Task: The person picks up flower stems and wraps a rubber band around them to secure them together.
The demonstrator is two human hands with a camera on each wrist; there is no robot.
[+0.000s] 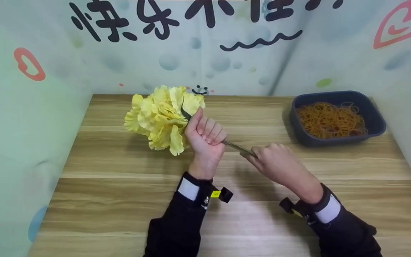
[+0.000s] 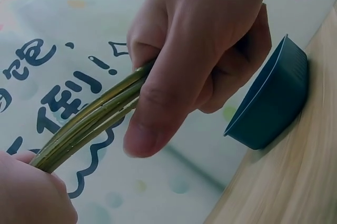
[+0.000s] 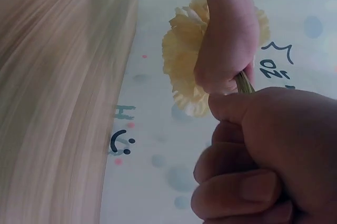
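A bunch of yellow artificial flowers (image 1: 162,119) is held above the table, blooms to the left and green stems (image 2: 95,116) slanting down to the right. My left hand (image 1: 207,137) grips the stems just below the blooms, its fingers wrapped round them. Lower down, my right hand (image 1: 277,162) pinches the stem ends between thumb and curled index finger. In the right wrist view the blooms (image 3: 184,55) show behind the left hand, and only a short length of stem appears between both hands.
A dark blue plastic basin (image 1: 337,141) holding many tan rubber bands (image 1: 328,119) stands at the back right of the wooden table (image 1: 127,200). A pale printed backdrop (image 1: 120,60) with dark lettering rises behind the table's far edge and along its sides.
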